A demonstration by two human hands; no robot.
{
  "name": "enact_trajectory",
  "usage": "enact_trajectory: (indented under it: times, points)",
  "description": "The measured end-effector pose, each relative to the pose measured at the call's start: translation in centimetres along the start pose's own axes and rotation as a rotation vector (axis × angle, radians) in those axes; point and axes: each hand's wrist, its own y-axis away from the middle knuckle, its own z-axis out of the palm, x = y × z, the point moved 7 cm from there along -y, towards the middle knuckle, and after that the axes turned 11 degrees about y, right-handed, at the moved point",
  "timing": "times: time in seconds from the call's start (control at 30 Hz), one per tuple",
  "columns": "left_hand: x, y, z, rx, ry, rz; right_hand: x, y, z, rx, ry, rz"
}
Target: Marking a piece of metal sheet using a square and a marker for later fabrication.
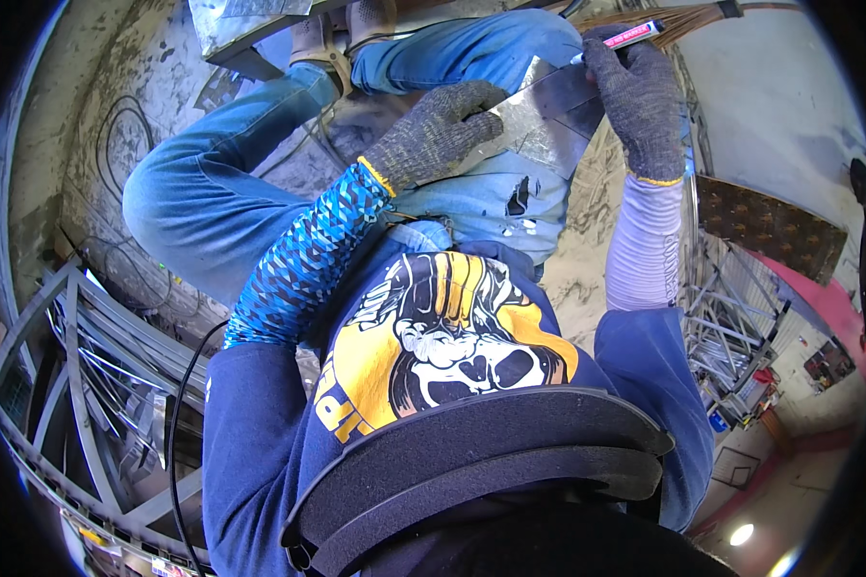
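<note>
My left hand [438, 135], in a dark grey knit glove with a yellow cuff, pinches the left edge of a shiny bent piece of sheet metal [524, 125] over my lap. My right hand [642, 111], gloved the same way, holds a red-and-white marker pen [633, 37] at the thumb and fingers. The pen's narrow end points left toward the metal. A darker flat metal strip [560, 92] lies across the sheet, its right end beside my right hand. Whether that hand also grips the strip is hidden.
My jean-clad legs [221, 183] are bent under the work. At the upper left stands a metal-topped bench [236, 34]. A metal frame with bars [96, 385] is at the lower left, near a black cable [175, 433]. A rusty plate [770, 226] lies to the right; a broom [688, 21] is beyond.
</note>
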Motion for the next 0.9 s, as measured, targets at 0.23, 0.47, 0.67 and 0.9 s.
enact_trajectory:
  times: [0.23, 0.47, 0.67, 0.9]
  points:
    - [-0.4, 0.3, -0.3, 0.002, 0.049, -0.04, 0.2, 0.1, -0.6, 0.043, -0.136, 0.02]
    - [1.3, 0.0, -0.3, -0.027, 0.035, -0.076, 5.9, 3.3, -2.3, 0.334, -0.487, -0.013]
    - [2.1, 0.1, -0.3, -0.077, -0.074, -0.069, 4.2, 5.0, -3.4, 0.522, 0.212, -0.125]
    - [2.2, -0.7, -4.5, -0.146, -0.338, 0.178, 11.2, 5.1, 2.0, 0.242, 0.17, -0.056]
